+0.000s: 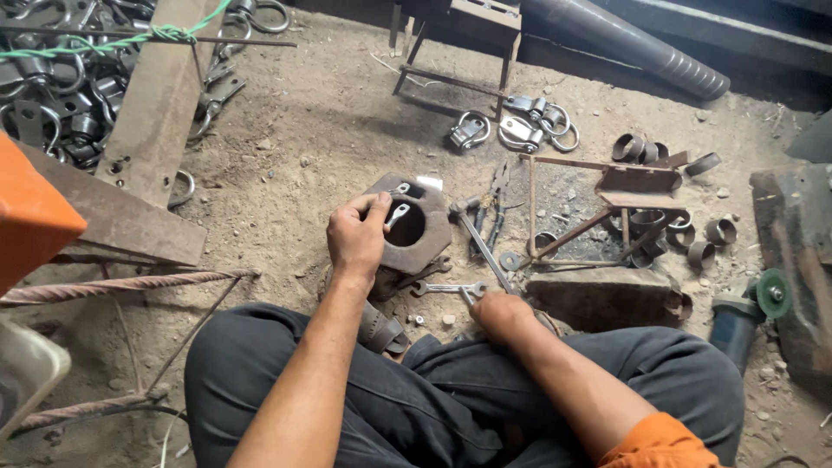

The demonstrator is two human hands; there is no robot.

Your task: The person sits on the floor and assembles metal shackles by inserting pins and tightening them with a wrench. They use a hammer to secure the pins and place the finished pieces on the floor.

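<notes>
- The left hand (355, 236) is pinching a small flat metal bracket (397, 214) over the round hole of the rusty steel block (416, 227), which is lying on the dirt ahead of the knees.
- The right hand (503, 314) is closing around a hammer (482, 247) handle.
- Seating the bracket squarely appears to be the step in hand.
- An open-ended spanner (449, 289), pliers (497, 206) and pipe rings (702, 243) are crowding the right side.

A sandy dirt floor (303, 139) spreads ahead of the hands, in dull daylight. Beyond them stands a small metal stool (459, 43), with a dark ribbed pipe (633, 43) lying further right. Rusty steel bars (156, 95) cross far left.
</notes>
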